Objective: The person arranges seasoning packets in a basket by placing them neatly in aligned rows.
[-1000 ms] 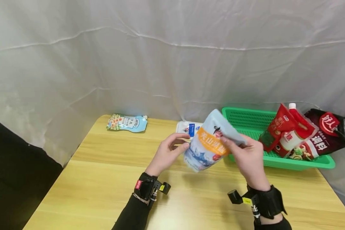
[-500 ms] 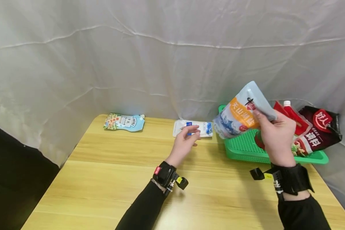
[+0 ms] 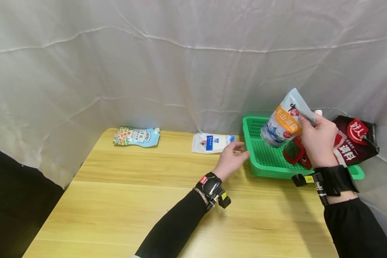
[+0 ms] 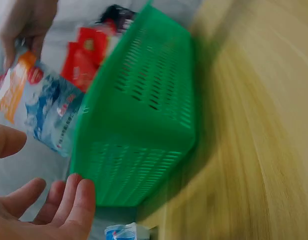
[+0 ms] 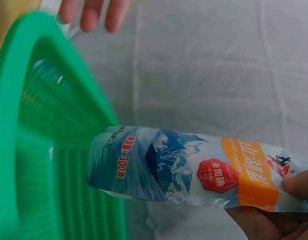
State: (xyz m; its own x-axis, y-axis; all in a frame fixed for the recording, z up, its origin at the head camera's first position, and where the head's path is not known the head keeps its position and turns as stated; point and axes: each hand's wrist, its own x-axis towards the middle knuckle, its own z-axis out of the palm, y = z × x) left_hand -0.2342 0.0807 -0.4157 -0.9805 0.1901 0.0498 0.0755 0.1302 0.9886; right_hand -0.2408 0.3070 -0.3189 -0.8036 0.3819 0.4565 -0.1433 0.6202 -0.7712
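Observation:
My right hand (image 3: 319, 139) pinches the upper corner of a light-blue and orange salt pouch (image 3: 281, 123), which hangs tilted over the left part of a green plastic basket (image 3: 271, 172). In the right wrist view the pouch (image 5: 183, 170) stretches from the thumb toward the basket's inside. My left hand (image 3: 231, 159) is at the basket's left end, fingers loosely bent and holding nothing. In the left wrist view its fingertips (image 4: 84, 197) are right by the basket wall, with the thumb apart from them.
Red pouches (image 3: 293, 150) and a dark seasoning bag (image 3: 354, 138) fill the basket's right side. A white and blue packet (image 3: 209, 143) lies left of the basket. Farther left is a light-blue Heinz pouch (image 3: 137, 137). A grey cloth (image 3: 180, 71) hangs behind the wooden table (image 3: 116, 208).
My right hand has carried the salt pouch rightward from the middle of the table to over the basket. My left hand has come away from the pouch and moved right to the basket's end.

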